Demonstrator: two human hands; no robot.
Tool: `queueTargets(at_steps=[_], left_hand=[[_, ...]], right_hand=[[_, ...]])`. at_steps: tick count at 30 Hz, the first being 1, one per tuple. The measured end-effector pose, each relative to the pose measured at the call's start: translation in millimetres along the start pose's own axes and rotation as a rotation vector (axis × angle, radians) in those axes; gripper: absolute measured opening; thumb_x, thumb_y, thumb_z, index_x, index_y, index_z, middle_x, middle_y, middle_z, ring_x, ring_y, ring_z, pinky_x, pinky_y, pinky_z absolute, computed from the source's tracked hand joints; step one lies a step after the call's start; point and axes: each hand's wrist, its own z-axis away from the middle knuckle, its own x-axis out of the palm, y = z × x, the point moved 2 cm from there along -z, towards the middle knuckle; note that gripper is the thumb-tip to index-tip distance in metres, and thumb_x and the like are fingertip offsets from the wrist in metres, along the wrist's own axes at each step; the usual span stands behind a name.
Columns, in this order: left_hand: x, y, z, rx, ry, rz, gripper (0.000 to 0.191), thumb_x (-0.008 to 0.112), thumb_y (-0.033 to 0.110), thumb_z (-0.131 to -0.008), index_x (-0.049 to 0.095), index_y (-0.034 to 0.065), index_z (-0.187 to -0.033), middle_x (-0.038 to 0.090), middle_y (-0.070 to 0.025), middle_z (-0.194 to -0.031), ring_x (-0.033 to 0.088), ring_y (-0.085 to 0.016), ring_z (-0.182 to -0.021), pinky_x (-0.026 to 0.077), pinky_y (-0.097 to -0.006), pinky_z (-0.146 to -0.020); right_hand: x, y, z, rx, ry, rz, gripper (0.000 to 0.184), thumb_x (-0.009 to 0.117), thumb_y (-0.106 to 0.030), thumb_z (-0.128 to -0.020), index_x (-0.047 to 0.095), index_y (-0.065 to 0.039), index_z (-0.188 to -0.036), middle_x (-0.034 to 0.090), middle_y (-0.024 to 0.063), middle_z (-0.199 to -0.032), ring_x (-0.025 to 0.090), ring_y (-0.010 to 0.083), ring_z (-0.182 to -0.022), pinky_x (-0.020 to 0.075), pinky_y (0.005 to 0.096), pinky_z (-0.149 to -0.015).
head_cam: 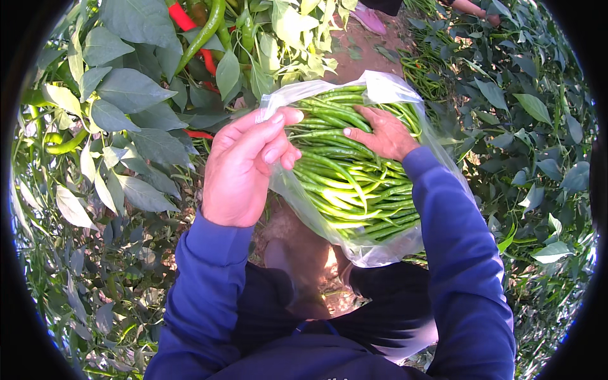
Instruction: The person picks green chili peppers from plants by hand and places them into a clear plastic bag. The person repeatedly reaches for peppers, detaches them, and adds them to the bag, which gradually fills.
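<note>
A clear plastic bag (308, 209) stands before me with its mouth wide, full of long green chili peppers (342, 178) laid mostly crosswise. My left hand (251, 161) pinches the bag's left rim between thumb and forefinger, the other fingers curled. Inside the mouth, my right hand (387, 133) rests on top of the peppers with thumb and fingers spread. Part of its fingers is hidden among the pods, and I cannot tell whether it grips any of them.
Leafy pepper plants (133, 104) with red pods (183, 16) and green ones rise at left; more plants (536, 175) line the right. Loose green peppers (422, 71) lie on the soil beyond the bag. At the top appear a pink shoe (368, 19) and another person's hand (491, 18).
</note>
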Motion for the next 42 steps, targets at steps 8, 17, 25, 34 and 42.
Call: queueTargets(at_steps=[8,17,25,34,42], left_hand=[[4,-5,1,0.042,0.01,0.008,0.028,0.061,0.017,-0.107,0.072,-0.0062,-0.119,0.049,0.0042,-0.068,0.054,-0.012,-0.068,0.051,-0.0326,-0.083],[5,-11,8,0.048,0.043,-0.034,0.028,0.058,0.016,-0.108,0.072,-0.0043,-0.121,0.046,0.0052,-0.067,0.055,-0.012,-0.068,0.052,-0.0341,-0.083],[5,-8,6,0.042,0.018,-0.02,0.029,0.057,0.015,-0.108,0.071,-0.0055,-0.122,0.047,0.0043,-0.068,0.055,-0.013,-0.069,0.053,-0.0346,-0.084],[5,-7,0,0.051,0.037,-0.071,0.03,0.058,0.016,-0.108,0.07,-0.0053,-0.124,0.048,0.004,-0.068,0.055,-0.013,-0.069,0.053,-0.0348,-0.085],[15,-12,2,0.108,-0.049,-0.084,0.04,0.053,0.021,-0.11,0.066,-0.0067,-0.136,0.05,0.0037,-0.069,0.055,-0.012,-0.07,0.05,-0.0358,-0.086]], right_hand=[[36,-31,38,-0.316,0.27,0.273,0.072,0.063,-0.054,-0.1,0.047,-0.017,-0.16,0.045,0.0192,-0.161,0.044,0.0418,-0.147,0.0298,0.0599,-0.125],[70,-78,73,-0.586,0.276,0.124,0.05,0.057,-0.046,-0.105,0.066,-0.013,-0.143,0.052,0.0132,-0.157,0.041,0.0357,-0.15,0.0276,0.056,-0.127],[-4,4,36,-0.129,0.491,-0.009,0.036,0.063,-0.004,-0.086,0.071,-0.005,-0.12,0.074,0.019,-0.117,0.07,0.0388,-0.109,0.0542,0.0493,-0.099],[-22,89,6,-0.023,0.264,-0.4,0.031,0.065,-0.026,-0.103,0.075,-0.002,-0.119,0.076,0.0123,-0.095,0.07,0.0243,-0.089,0.0535,0.0377,-0.083],[-32,85,3,0.147,0.11,-0.608,0.039,0.068,-0.033,-0.105,0.076,0.005,-0.114,0.075,0.0053,-0.093,0.064,0.0131,-0.088,0.0519,0.0342,-0.086]])
